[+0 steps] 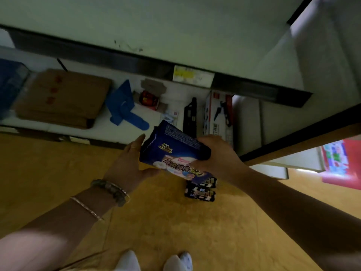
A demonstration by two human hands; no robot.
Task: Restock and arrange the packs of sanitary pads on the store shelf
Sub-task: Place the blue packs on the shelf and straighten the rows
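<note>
A dark blue pack of sanitary pads (172, 151), printed "420", is held in the air between the two hands, tilted with its far end raised. The right hand (220, 155) is wrapped round the pack's right end and seems to carry most of the weight. The left hand (127, 163) is flat-fingered against the left side, thumb reaching underneath. Two more packs (201, 192) lie on the floor just below the right hand. The upper shelf (156, 26), with a price label (192, 76) on its front rail, runs beyond and above both hands. To place this one well, I would level the soft pack first, turn the printed face outward, and let the left palm steer. The right hand should loosen only once the pack sits flat behind that label, squared to the front edge.
</note>
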